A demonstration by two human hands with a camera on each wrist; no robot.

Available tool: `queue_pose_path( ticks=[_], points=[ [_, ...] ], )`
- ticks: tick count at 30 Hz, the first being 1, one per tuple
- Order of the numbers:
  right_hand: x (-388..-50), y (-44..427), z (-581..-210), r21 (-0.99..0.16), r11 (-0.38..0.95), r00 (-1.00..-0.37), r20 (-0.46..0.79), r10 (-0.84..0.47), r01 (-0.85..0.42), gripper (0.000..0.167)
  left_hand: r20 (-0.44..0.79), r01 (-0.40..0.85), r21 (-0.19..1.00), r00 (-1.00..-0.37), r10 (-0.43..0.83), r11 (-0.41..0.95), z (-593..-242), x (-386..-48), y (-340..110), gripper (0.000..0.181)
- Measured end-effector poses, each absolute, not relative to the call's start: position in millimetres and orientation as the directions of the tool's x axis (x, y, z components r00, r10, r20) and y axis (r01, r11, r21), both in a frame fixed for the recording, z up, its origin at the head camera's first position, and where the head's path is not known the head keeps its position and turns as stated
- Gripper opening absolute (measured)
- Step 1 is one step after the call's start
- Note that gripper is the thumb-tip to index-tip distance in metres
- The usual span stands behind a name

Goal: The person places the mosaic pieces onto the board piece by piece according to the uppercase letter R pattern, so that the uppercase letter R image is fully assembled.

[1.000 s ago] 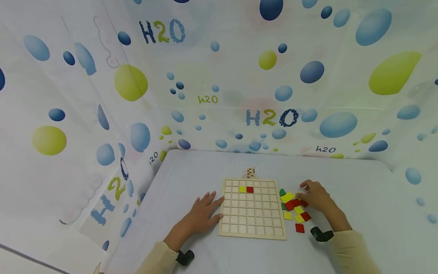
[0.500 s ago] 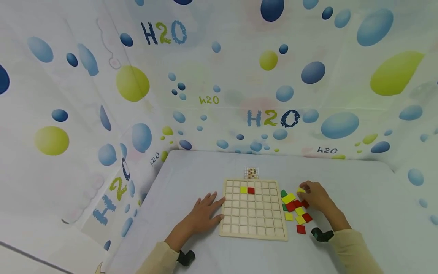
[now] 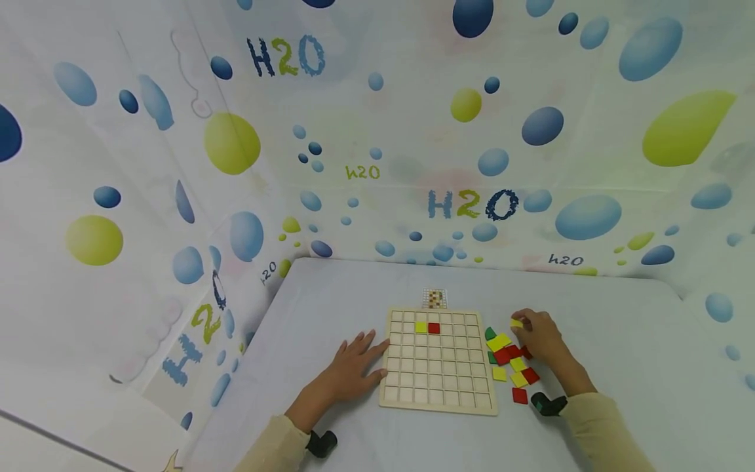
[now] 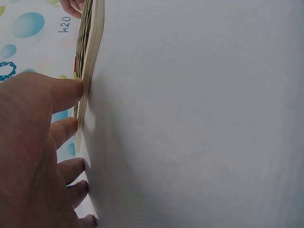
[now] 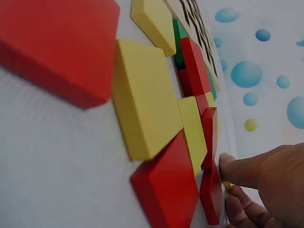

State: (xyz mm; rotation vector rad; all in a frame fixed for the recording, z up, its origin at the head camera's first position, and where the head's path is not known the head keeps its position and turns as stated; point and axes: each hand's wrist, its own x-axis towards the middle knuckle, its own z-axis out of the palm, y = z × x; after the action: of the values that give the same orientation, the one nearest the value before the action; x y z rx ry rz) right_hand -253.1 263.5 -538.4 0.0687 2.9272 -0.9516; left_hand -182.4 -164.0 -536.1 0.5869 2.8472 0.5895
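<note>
Pinching yellow tile (image 3: 516,323), right hand (image 3: 539,335); tile juts left.

The left arm (image 3: 315,396) and right arm (image 3: 571,375) stretch toward the far edge of the tabletop (image 3: 330,288). The left hand (image 3: 354,368) lies palm down, fingers (image 4: 71,169) spread; the right hand (image 3: 538,335), nearer the right edge, pinches between thumb (image 5: 244,172) and fingers.

Large "H2O" lettering (image 3: 468,204), smaller "h2O" lettering (image 3: 362,172), both repeated across the bubble-patterned backdrop (image 3: 407,39)
</note>
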Motion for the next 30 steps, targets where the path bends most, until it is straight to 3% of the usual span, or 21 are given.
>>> queue_pose_path(
  ticks=[10,18,30],
  points=[
    [-267.0,246.5,-541.2,-0.632,0.775,-0.999,-0.043,-0.026,0.007,0.036,-0.081,0.352,0.428,-0.903,0.423,0.833,-532.8,-179.4,-163.9,0.062],
    [-268.0,206.4,-533.9,-0.663,0.745,-0.991,-0.035,-0.127,-0.072,0.035,-0.092,0.347,0.411,-0.904,0.417,0.843,-534.1,-180.6,-163.1,0.062],
    [-255.5,149.9,-528.0,-0.6,0.748,-0.951,0.078,-0.299,-0.284,0.015,-0.089,0.354,0.409,-0.902,0.423,0.841,-530.7,-180.9,-161.2,0.062]
  ],
)
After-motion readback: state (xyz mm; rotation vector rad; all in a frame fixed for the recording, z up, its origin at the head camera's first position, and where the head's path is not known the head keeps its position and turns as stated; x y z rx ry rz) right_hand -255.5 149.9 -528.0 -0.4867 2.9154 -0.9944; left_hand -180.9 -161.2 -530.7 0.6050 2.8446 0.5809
